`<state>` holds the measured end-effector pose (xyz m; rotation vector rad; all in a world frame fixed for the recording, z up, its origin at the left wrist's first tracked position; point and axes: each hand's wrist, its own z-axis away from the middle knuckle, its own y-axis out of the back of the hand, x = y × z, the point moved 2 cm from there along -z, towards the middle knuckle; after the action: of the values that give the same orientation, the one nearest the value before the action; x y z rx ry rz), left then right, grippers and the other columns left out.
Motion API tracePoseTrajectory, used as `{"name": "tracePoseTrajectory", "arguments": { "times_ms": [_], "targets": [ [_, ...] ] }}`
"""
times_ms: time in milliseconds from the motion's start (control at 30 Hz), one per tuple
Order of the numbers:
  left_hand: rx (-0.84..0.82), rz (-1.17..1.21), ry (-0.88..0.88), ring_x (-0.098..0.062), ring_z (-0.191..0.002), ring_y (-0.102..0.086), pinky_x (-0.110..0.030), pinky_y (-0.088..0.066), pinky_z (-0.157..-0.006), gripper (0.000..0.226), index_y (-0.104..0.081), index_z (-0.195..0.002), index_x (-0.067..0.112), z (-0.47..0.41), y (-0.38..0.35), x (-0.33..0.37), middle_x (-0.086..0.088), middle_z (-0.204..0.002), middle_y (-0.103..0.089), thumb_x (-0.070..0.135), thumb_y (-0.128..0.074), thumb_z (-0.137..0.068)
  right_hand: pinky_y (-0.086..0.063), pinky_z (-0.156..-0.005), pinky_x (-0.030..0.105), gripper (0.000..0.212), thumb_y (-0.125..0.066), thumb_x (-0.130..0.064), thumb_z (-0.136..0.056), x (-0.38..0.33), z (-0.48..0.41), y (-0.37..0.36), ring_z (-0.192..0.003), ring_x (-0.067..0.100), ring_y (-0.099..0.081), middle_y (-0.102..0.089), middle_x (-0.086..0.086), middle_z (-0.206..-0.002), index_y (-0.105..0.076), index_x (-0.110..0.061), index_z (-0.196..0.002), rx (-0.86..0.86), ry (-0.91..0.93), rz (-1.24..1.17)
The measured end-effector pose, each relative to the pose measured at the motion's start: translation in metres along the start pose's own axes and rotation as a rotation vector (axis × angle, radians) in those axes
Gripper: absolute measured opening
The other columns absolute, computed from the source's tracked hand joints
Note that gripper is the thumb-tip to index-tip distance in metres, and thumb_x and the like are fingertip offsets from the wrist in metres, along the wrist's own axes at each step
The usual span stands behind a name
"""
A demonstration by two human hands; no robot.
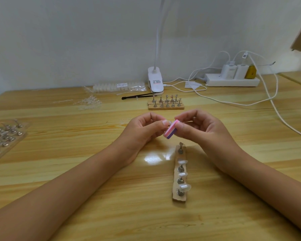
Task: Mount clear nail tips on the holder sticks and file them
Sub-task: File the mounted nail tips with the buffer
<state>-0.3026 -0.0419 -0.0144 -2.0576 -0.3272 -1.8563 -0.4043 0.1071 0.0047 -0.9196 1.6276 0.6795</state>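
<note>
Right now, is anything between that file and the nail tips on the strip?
Nothing visible. The file, pinched between left hand and right hand, hangs just beyond the tips on the strip; only bare table separates them.

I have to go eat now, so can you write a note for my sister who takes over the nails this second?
Right hand pinches the pink, white and purple block file.
Left hand curls against the file's other side; whether it holds a tip is hidden.
Narrow wooden strip with four metal holder sticks lies between the forearms.
Done: three clear nail tips mounted.
To do: the far stick looks bare; filing not visibly finished.
Spare clear tips lie far left.
</note>
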Motion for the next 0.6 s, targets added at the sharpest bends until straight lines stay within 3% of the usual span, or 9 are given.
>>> {"name": "tracePoseTrajectory", "arguments": {
  "times_ms": [100, 200, 333, 467, 600],
  "targets": [
    [0.007, -0.017, 0.001, -0.013, -0.084, -0.064, -0.027, -0.055, -0.085, 0.013, -0.075, -0.075, 0.031, 0.0, -0.0003, 0.0, 0.003, -0.084, -0.071, 0.038, -0.08, -0.067, -0.056, -0.08, 0.023, 0.028, -0.071, -0.021, -0.078, 0.0007, -0.0014, 0.0035, -0.094, 0.021, -0.072, -0.074, 0.002, -0.094, -0.065, -0.008, -0.102, 0.045, -0.002, -0.009],
    [-0.012, -0.009, -0.005, -0.012, -0.08, -0.067, -0.024, -0.055, -0.078, 0.006, -0.074, -0.076, 0.03, 0.0, -0.0007, 0.0, 0.002, -0.083, -0.072, 0.032, -0.079, -0.072, -0.056, -0.079, 0.022, 0.029, -0.071, -0.02, -0.079, 0.0034, 0.0005, 0.0, -0.094, 0.02, -0.073, -0.075, 0.008, -0.097, -0.065, -0.005, -0.103, -0.04, -0.031, 0.025],
    [0.021, -0.02, 0.005, -0.015, -0.085, -0.062, -0.03, -0.053, -0.087, 0.007, -0.075, -0.075, 0.03, -0.0006, -0.0004, -0.0003, 0.001, -0.084, -0.07, 0.032, -0.08, -0.071, -0.056, -0.081, 0.024, 0.029, -0.07, -0.022, -0.078, 0.0022, -0.0009, 0.0031, -0.096, 0.022, -0.072, -0.075, 0.004, -0.095, -0.065, -0.008, -0.103, 0.069, 0.001, -0.009],
    [-0.006, 0.013, -0.01, -0.011, -0.079, -0.066, -0.023, -0.055, -0.078, 0.007, -0.073, -0.077, 0.026, -0.0002, -0.0016, -0.0002, 0.002, -0.082, -0.071, 0.027, -0.079, -0.076, -0.056, -0.079, 0.022, 0.026, -0.07, -0.019, -0.08, 0.0033, 0.0001, -0.0003, -0.094, 0.019, -0.073, -0.075, 0.008, -0.097, -0.065, -0.006, -0.102, -0.006, -0.008, 0.035],
    [0.016, 0.012, -0.004, -0.014, -0.083, -0.062, -0.026, -0.054, -0.084, 0.006, -0.073, -0.077, 0.026, -0.0006, -0.001, -0.0006, 0.002, -0.082, -0.07, 0.026, -0.079, -0.077, -0.057, -0.084, 0.027, 0.028, -0.07, -0.025, -0.078, 0.0028, -0.001, 0.0021, -0.094, 0.019, -0.072, -0.075, 0.004, -0.097, -0.065, -0.011, -0.102, 0.08, 0.04, 0.048]
  ]
}}
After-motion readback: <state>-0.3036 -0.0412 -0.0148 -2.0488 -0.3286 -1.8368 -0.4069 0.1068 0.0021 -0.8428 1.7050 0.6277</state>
